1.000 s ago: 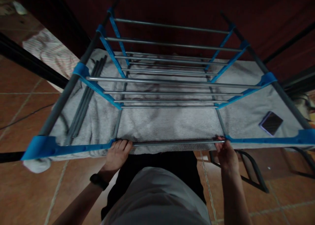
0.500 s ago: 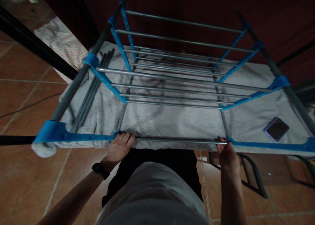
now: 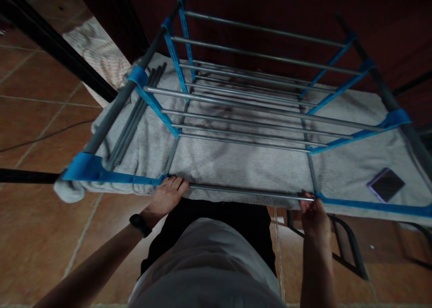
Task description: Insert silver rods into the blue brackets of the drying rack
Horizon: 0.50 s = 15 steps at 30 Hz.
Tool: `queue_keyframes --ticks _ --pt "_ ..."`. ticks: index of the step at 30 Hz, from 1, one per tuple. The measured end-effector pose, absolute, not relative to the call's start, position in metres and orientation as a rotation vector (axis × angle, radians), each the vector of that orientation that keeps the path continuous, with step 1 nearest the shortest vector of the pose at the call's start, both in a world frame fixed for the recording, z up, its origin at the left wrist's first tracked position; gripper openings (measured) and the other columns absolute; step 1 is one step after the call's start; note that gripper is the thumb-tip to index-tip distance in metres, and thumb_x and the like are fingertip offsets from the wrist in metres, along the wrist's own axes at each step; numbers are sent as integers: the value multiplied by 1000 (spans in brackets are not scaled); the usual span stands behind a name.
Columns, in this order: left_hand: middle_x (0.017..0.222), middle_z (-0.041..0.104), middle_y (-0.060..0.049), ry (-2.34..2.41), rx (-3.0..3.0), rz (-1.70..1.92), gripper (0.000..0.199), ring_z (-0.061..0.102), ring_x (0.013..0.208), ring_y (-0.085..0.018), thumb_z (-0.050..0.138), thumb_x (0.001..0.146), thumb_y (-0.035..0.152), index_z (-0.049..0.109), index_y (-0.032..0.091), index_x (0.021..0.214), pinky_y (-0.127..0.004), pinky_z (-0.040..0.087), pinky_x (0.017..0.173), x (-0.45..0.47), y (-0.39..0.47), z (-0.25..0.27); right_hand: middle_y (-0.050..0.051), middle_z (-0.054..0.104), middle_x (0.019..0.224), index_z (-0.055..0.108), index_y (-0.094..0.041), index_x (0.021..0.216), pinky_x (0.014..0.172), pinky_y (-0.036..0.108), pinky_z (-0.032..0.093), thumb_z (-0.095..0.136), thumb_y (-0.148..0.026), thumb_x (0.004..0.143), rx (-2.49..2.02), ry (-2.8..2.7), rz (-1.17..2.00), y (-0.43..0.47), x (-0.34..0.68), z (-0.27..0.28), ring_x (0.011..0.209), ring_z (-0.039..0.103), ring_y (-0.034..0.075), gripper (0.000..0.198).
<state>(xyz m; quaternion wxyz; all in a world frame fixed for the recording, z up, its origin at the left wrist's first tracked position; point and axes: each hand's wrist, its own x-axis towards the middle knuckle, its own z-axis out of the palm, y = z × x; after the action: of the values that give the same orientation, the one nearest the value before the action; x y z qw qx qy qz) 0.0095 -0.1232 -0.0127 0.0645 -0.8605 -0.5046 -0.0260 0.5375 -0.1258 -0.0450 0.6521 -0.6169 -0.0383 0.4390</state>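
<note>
A rack of grey metal rods and blue plastic brackets [image 3: 175, 65] stands on a grey cloth in front of me. Along its near edge runs a thin metal rod [image 3: 243, 191], and both my hands are on it. My left hand [image 3: 169, 194] is closed over the rod's left end, beside the left blue bracket [image 3: 121, 177]. At the other end my right hand [image 3: 314, 213] pinches the rod from below, close to the right blue bracket [image 3: 371, 206]. The rod's very tips are partly covered by my fingers.
Several loose grey tubes [image 3: 138, 114] lie on the cloth-covered surface [image 3: 347, 164] at the left. A phone [image 3: 386, 185] with a purple edge rests at the right. A striped cloth [image 3: 101, 51] and a cable [image 3: 47, 136] are on the tiled floor. Black metal legs [image 3: 349, 245] show below right.
The view has shifted and turned slightly, so the rack appears a little further right. Both hands keep their places on the rod.
</note>
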Motion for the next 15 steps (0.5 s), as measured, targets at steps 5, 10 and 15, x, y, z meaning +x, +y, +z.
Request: queue_keyframes --ticks 5,10,15 --pt "86 62 -7 -1463 -2536 -43 21 57 84 -24 48 93 9 65 20 97 -38 42 78 12 -122 -10 -1 77 90 71 -19 90 78 15 60 63 -26 95 -1396 -88 1006 -125 539 -47 83 74 8 13" --pt "86 62 -7 -1475 -2557 -107 17 56 84 -24 50 94 11 65 19 96 -38 41 77 13 -121 -8 -1 77 89 71 -20 90 76 17 62 67 -31 92 -1399 -78 990 -125 540 -49 83 74 9 12" --pt "86 62 -8 -1478 -2553 -84 18 56 83 -24 48 96 14 65 18 98 -39 41 76 13 -121 -8 -1 77 91 72 -20 91 77 17 61 66 -29 92 -1405 -86 1004 -127 538 -43 82 74 9 11"
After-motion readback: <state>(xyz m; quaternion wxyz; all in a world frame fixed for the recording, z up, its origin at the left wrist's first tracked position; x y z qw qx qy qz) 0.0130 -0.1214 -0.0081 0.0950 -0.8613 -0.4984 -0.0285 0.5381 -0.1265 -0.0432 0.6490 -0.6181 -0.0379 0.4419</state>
